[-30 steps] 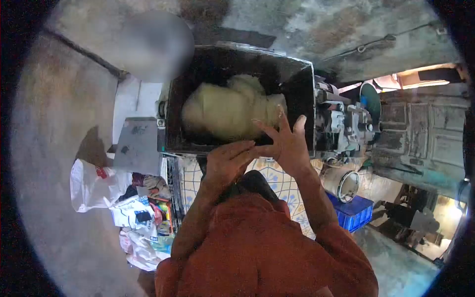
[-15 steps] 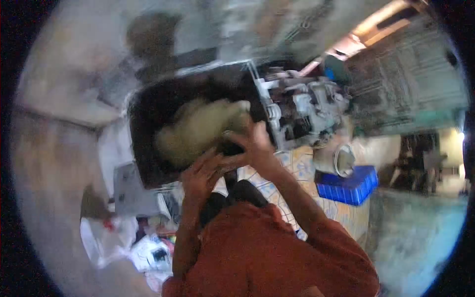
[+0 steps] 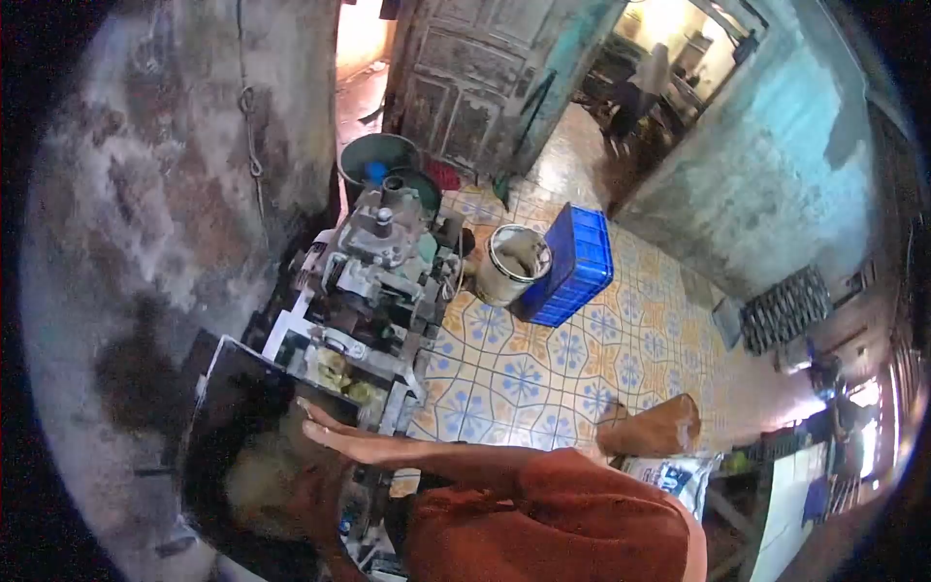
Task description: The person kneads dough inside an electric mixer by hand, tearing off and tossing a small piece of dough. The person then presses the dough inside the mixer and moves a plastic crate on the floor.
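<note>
A pale, dough-like mass [image 3: 257, 485] lies in a dark, wide-mouthed bin [image 3: 228, 388] at the lower left. My right hand [image 3: 339, 441] is over the bin's near right side, fingers stretched out and apart, with nothing visible in it. Deeper in shadow, my left hand [image 3: 315, 495] reaches in beside the pale mass. Its fingers are too dark to make out, and so is whether it touches the mass. Beside the bin stands a machine [image 3: 373, 281] with a white frame, and pale yellowish lumps [image 3: 335, 371] sit at its near end.
On the patterned tile floor [image 3: 524, 378] a whitish bucket [image 3: 495, 281] stands against a blue crate [image 3: 577, 267]. Behind the machine is a large round tub [image 3: 373, 150]. A brown cylindrical object [image 3: 659, 427] is near my right side. A worn wooden door [image 3: 465, 87] stands at the back.
My view has swung to the right, bringing the floor, door and room beyond into sight. The bin now appears lower left. My hands, earlier close together over the pale mass, are farther apart.
</note>
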Motion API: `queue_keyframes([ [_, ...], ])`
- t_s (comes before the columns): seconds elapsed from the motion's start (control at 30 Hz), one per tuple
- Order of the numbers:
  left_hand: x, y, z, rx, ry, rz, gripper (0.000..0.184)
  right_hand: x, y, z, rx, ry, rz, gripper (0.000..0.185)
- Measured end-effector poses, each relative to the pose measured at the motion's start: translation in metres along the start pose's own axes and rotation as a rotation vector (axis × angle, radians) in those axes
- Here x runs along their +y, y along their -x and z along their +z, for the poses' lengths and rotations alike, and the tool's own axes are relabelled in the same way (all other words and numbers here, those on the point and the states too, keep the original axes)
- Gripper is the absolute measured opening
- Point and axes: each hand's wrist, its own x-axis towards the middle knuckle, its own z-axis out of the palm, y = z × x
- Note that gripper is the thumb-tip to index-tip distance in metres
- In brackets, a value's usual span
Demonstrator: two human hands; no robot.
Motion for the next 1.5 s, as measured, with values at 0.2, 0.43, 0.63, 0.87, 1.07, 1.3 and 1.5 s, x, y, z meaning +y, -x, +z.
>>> queue_keyframes([
  [0.2,-0.034,-0.005,0.037,-0.137,0.406,-0.148,0.021,-0.006,0.033,-0.028,0.024,-0.023,-0.023,0.097],
  [0.43,-0.036,0.009,0.038,0.041,0.503,-0.261,0.025,0.005,0.019,-0.009,0.064,-0.077,-0.033,0.094],
  [0.63,-0.005,0.008,0.004,0.011,-0.152,0.144,0.026,0.010,0.009,0.002,0.064,-0.163,-0.087,0.094],
  [0.87,-0.009,0.015,-0.005,0.181,0.002,0.109,0.028,-0.006,0.014,0.021,0.069,-0.381,0.016,0.086],
  [1.07,-0.003,0.036,-0.025,0.326,0.234,-0.346,0.023,-0.016,0.009,0.024,-0.024,-0.441,0.086,0.088],
  [1.3,-0.006,0.035,-0.019,0.198,-0.003,-0.146,0.024,-0.011,-0.002,0.044,-0.024,-0.361,-0.010,0.085],
  [1.5,-0.009,0.032,-0.030,0.320,0.306,-0.354,0.026,-0.003,-0.006,0.041,-0.062,-0.320,-0.015,0.091],
])
